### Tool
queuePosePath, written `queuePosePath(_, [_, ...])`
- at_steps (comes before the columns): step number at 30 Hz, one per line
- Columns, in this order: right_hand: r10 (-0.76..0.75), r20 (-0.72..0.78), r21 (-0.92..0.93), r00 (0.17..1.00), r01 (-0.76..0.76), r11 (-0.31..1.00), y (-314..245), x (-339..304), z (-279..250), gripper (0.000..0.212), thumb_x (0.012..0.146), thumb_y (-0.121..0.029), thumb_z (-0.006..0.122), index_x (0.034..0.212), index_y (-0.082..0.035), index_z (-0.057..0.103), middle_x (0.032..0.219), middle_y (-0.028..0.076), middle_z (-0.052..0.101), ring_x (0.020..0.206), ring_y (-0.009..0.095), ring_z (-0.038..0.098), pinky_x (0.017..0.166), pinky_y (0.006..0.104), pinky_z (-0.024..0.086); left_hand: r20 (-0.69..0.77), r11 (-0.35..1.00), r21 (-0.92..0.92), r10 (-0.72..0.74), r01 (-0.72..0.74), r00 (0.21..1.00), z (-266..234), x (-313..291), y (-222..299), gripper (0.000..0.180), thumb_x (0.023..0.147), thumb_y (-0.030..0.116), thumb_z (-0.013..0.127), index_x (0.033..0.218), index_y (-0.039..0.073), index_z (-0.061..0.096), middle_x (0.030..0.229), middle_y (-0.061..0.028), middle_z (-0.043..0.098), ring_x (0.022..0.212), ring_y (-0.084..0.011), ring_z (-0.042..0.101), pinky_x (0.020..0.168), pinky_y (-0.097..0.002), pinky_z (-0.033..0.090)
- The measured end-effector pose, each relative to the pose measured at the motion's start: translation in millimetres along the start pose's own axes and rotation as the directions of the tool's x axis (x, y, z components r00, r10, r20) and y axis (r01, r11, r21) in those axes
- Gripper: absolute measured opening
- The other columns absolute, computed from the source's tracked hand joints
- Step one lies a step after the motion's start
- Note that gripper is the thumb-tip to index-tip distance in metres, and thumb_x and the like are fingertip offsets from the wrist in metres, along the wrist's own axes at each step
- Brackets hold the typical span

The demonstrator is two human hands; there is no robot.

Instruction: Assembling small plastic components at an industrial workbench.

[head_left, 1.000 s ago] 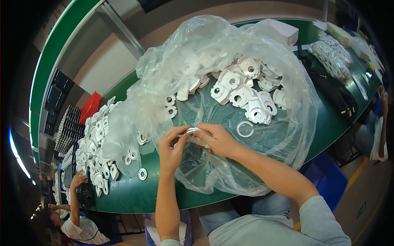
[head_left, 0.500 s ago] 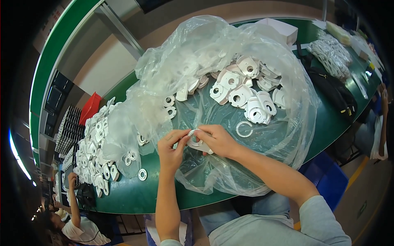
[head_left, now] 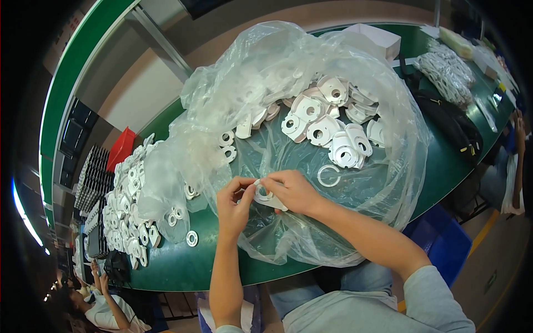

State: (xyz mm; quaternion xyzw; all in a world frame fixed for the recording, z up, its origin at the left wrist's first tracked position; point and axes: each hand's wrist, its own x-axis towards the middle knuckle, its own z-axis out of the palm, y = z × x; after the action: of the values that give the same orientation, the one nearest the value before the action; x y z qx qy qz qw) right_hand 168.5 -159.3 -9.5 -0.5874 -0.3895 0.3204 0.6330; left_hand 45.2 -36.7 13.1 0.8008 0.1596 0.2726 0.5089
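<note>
Between my two hands is a white plastic part (head_left: 276, 204) with a round opening, held above the clear bag's near side. My left hand (head_left: 234, 204) pinches its left edge with thumb and fingers. My right hand (head_left: 293, 191) grips it from the right, thumb on the rim of the opening. The fingers hide much of the part. A thin white ring (head_left: 328, 175) lies on the bag, right of my right hand. Beyond my hands, a heap of similar white parts (head_left: 322, 131) rests in the open clear plastic bag (head_left: 261, 50).
Many more white parts (head_left: 125, 213) are piled at the left of the green table (head_left: 222, 272), one round piece (head_left: 192, 238) apart from them. A red bin (head_left: 121, 149) stands behind. Right are a black bag (head_left: 449, 119) and bagged white items (head_left: 446, 72). Another person (head_left: 111, 308) sits far left.
My hands stay at nearly the same spot with the white part, the left fingers shifting slightly. The person at far left has drawn a raised arm down from the pile.
</note>
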Motion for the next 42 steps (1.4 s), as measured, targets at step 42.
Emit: queuePosePath(42, [-0.432, -0.422, -0.881, 0.797, -0.248, 0.402, -8, 7, -82, 0.028, 0.060, -0.009, 0.075, 0.088, -0.009, 0.066, 0.113, 0.012, 0.051, 0.109, 0.030, 0.046, 0.091, 0.0382, 0.041, -0.313, 0.738, 0.669, 0.170, 0.090, 0.934, -133, -140, -33, 0.021, 0.070, -0.004, 0.067, 0.090, -0.001, 0.064, 0.101, -0.0130, 0.062, 0.094, -0.0296, 0.058, 0.083, -0.0352, 0.045])
